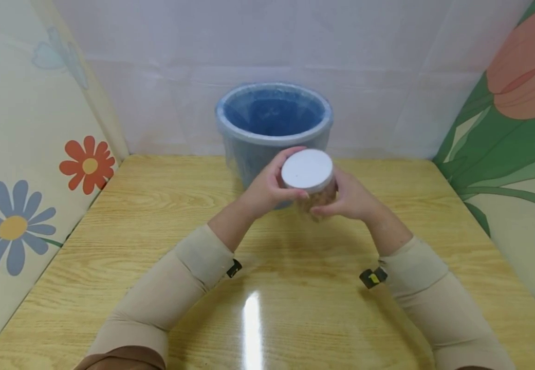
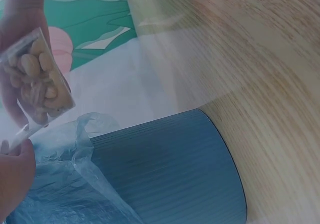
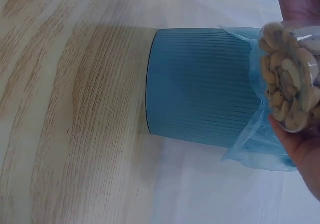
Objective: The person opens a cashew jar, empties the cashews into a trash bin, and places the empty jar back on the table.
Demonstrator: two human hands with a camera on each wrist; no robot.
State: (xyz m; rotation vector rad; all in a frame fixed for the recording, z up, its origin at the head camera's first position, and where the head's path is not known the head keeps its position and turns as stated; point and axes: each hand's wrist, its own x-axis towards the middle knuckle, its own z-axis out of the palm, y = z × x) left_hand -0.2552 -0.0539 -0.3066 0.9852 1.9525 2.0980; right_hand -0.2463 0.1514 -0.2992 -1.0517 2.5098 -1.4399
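Both hands hold a clear jar [image 1: 319, 198] of nuts with a white lid [image 1: 307, 169], raised above the table in front of a blue bin. My left hand [image 1: 271, 186] grips the lid's side, thumb in front and fingers behind. Lower down on the right, my right hand [image 1: 351, 195] holds the jar's body with its thumb across the front. Cashew-like nuts [image 3: 287, 78] show through the jar's bottom in the right wrist view. In the left wrist view the nuts [image 2: 37, 71] sit behind the clear wall, and part of the left hand shows at the edge.
The ribbed blue bin [image 1: 248, 162] stands on the wood-grain table [image 1: 179, 205] near its back edge. A thin translucent blue bag [image 2: 75, 184] lines it and folds over the rim. Behind is a white sheet [image 1: 364, 77]; flower-printed panels [image 1: 17, 128] stand at both sides.
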